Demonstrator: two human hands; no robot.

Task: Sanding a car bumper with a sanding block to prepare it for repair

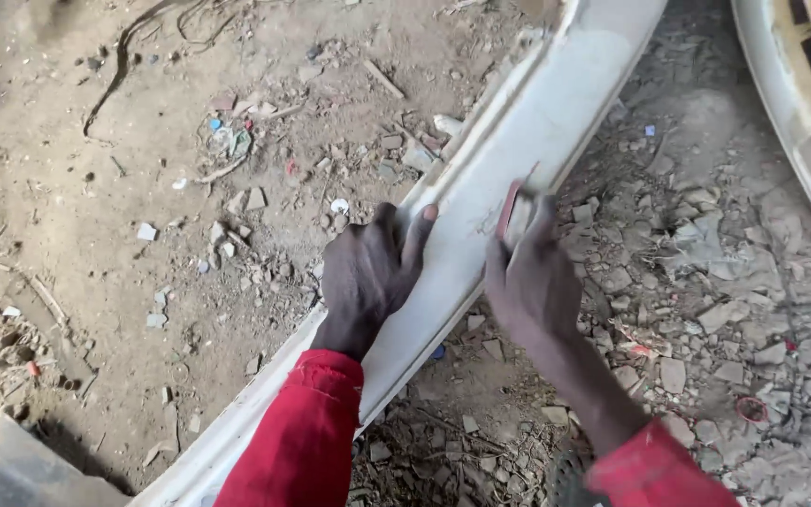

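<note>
So both hands are down on a long white car bumper (481, 178) that lies slantwise across the dirt ground (68, 216), running from the lower left up to the top middle. The left hand (368, 272) is clamped over the bumper's near edge, fingers curled round it and thumb up on the pale face. The right hand (529, 277) is closed around a small folded piece of sandpaper (514, 208), reddish on its edge, pressed flat against the bumper just beside the left hand. Both sleeves are red. Ground all around is littered with stones, broken bits and scraps, more rubble (706, 263) on the right side. Another white car part (800, 113) with slots in it shows at the top right corner, well apart from the hands
</note>
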